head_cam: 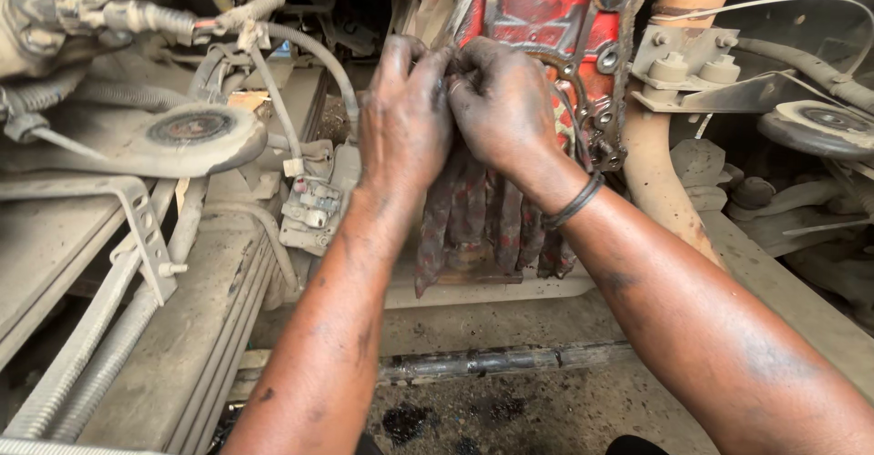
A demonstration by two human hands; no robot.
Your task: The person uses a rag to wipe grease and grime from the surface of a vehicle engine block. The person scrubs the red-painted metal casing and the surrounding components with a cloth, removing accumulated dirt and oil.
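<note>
Pressing both hands, left [403, 114] and right [503, 100], together, we pinch a greasy rag [492, 214] against the red housing [546, 18] (to wipe it).

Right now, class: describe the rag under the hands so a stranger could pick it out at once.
Find the red housing at top centre, where the left hand and right hand meet. The rag hangs directly below them. It alone is soft: limp, dirty red-grey strips among rigid, dusty metal.

Vehicle repair workshop, probably a truck bay. Dust-caked chassis rails [137, 328] lower left, hoses and wiring [273, 45] upper left, red engine housing [546, 9] with bolt holes top centre, oil-stained floor [510, 414] at bottom. Grease-blackened hands [455, 109] mid-frame.
</note>
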